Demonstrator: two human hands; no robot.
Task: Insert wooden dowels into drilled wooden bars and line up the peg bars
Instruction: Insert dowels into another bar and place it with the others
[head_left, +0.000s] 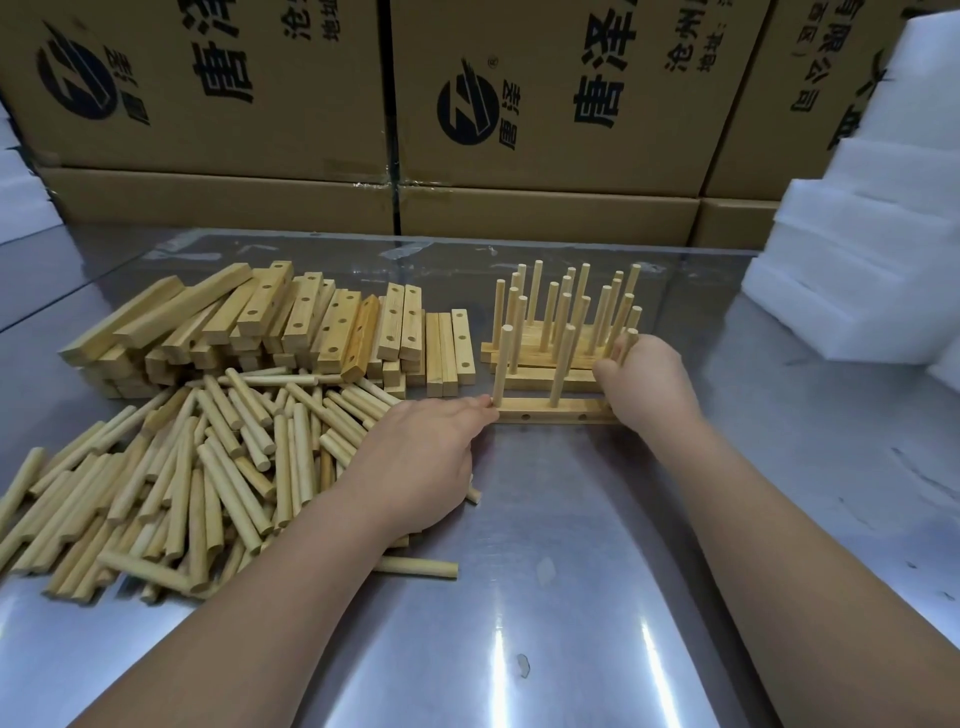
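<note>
Head view shows the nearest peg bar on the tabletop, probably light, stiff and tippy, best held at its ends: left hand fingers straight against one end, right hand fingers curled round the end dowel.

The worktop is bright sheet metal, scuffed and glaring under the lights. At nine o'clock lies a loose heap of dowels, with one stray dowel at its five o'clock corner. A pile of drilled bars lies at ten o'clock, touching the heap. At one o'clock, peg bars lie side by side, their dowels upright. The nearest peg bar lies at that row's six o'clock side. White foam blocks are stacked at two o'clock.
</note>
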